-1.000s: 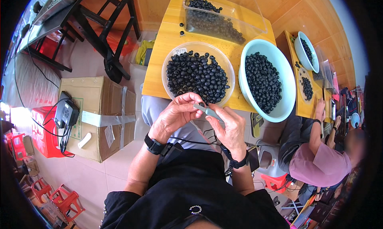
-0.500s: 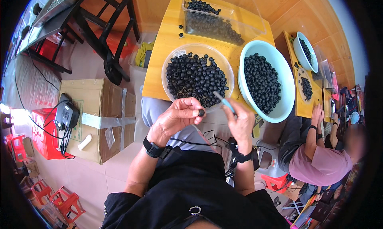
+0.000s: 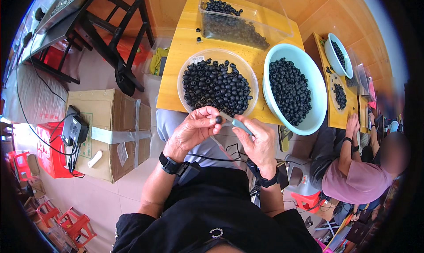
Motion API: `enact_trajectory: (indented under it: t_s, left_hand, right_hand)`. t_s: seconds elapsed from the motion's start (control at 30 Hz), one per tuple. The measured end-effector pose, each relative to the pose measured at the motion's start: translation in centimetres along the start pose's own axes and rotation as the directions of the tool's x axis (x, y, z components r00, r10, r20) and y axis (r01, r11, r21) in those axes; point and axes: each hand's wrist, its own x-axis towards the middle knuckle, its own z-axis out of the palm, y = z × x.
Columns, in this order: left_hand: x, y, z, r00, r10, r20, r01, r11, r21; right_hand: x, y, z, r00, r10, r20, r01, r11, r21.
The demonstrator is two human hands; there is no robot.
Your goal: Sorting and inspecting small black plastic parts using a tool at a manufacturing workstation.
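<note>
Between the fingertips of my left hand [image 3: 196, 127] is a small black bead-like piece [image 3: 218, 119]. My right hand [image 3: 258, 142] is closed round the light-blue handle of a small knife [image 3: 243, 127]. Its thin grey blade points left and reaches the piece, though I cannot tell whether it touches. Just beyond my hands, a round clear tray [image 3: 182, 92] holds many loose black pieces, some showing a hole. To its right, a pale-blue basin [image 3: 316, 107] contains more of them. Farther back stands a clear plastic box [image 3: 282, 32] with black pieces inside.
These containers stand on a yellow wooden table [image 3: 170, 94], with two stray pieces near its far left. A taped cardboard box [image 3: 128, 116] stands at left, near a black wooden stand [image 3: 119, 45]. At right another person [image 3: 355, 178] sits at a similar table.
My right hand has moved left and slightly down, bringing the knife blade from above the tray's edge to the piece. The left hand has shifted slightly left, still holding the piece.
</note>
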Motion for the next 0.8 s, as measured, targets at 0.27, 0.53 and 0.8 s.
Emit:
enact_trajectory:
  t_s: [0.27,0.53,0.8]
  left_hand:
    - [0.2,-0.1,1.3,0.999,-0.053,-0.009,0.054,0.962,0.267]
    - [-0.2,-0.1,1.5,0.989,-0.148,-0.022,0.148,0.951,0.27]
    - [-0.2,-0.9,1.2,0.991,-0.126,-0.043,0.133,0.958,0.254]
  right_hand:
    - [0.5,-0.2,1.0,0.997,-0.026,0.073,0.003,0.951,0.31]
    - [0.3,-0.8,0.5,0.934,0.225,0.277,-0.344,0.775,0.53]
    - [-0.4,-0.2,0.1,0.982,0.017,0.188,-0.089,0.92,0.381]
